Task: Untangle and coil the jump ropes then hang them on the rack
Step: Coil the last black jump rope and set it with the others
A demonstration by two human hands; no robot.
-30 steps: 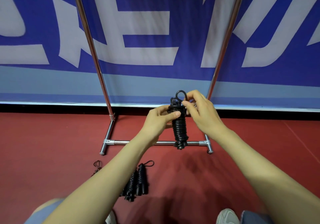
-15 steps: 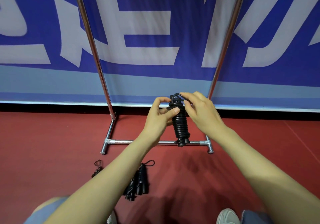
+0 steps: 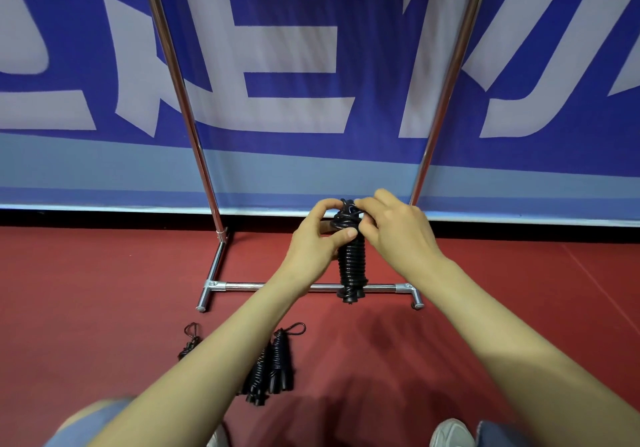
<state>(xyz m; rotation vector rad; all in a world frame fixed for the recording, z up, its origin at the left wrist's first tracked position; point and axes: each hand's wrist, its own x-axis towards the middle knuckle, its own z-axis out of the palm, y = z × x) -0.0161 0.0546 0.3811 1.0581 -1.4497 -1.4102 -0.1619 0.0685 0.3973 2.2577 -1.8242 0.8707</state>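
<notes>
The person holds one black jump rope (image 3: 352, 263) upright in the air with both hands, out in front of the body and low between the two slanted chrome posts of the rack (image 3: 301, 286). The rope is wound into a tight, stubby coil, with a knot of loose loops bunched at its top end. Its lower end shows across the rack's bottom crossbar in this view, though whether it touches the bar cannot be told. The left hand (image 3: 313, 238) has its grip clamped on the upper part of the coil: the thumb presses against the near side and the index finger arches over the top. The right hand (image 3: 394, 235) comes in from the other side, its fingers curled and its grip closed on the loose loops at the top, just beside the left thumb. Down on the red floor (image 3: 104, 290), near the person's legs, lie two more coiled ropes (image 3: 278, 360) side by side and touching, a small loop sticking out from the far end of one. The left forearm hides part of them. A third rope (image 3: 189, 342) lies a little further left, also partly behind that forearm. Behind the rack hangs a blue and white banner (image 3: 277, 65), and a pale shoe (image 3: 450, 432) shows at the bottom edge.
</notes>
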